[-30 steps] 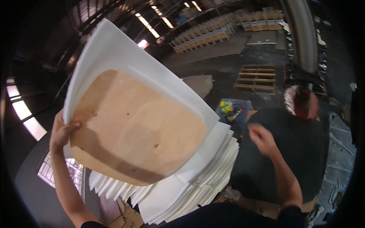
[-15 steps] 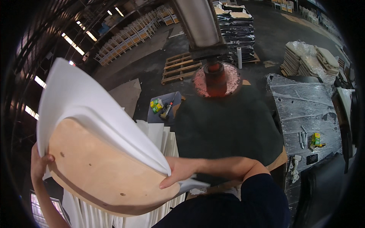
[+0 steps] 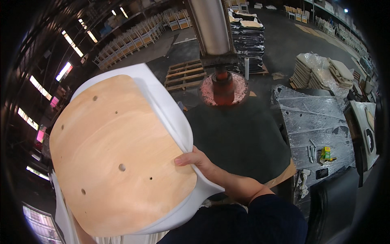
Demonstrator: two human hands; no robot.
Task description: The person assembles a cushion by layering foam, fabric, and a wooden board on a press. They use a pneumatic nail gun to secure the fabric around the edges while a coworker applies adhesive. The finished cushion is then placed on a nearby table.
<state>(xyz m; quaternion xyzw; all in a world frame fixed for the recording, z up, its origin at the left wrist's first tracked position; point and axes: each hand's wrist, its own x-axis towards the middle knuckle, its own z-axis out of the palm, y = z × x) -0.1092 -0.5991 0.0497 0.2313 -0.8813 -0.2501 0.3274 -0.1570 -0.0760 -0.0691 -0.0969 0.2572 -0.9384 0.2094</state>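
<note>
A curved plywood seat board [image 3: 109,150] with several drilled holes is held up tilted on the left, its bare wooden face toward me. A white foam sheet [image 3: 166,106] lies against its back and sticks out past the edges at the top, right and bottom. My right hand [image 3: 199,162] grips the right edge, its thumb on the wood and its fingers behind the foam. Of my left arm only a strip of forearm shows at the lower left; the hand is hidden behind the board and foam.
A dark round-edged work surface [image 3: 239,142] lies ahead under a press cylinder [image 3: 207,26] with a red-spattered round plate [image 3: 224,90]. At right, a plastic-wrapped table [image 3: 315,122] carries metal rods, a small yellow-green box [image 3: 326,153] and a phone [image 3: 321,173]. A wooden pallet [image 3: 185,75] lies beyond.
The board and foam have swung up and turned, so the wooden face now shows nearly whole. My left hand, seen before at the left edge, has gone behind them. My right hand still grips.
</note>
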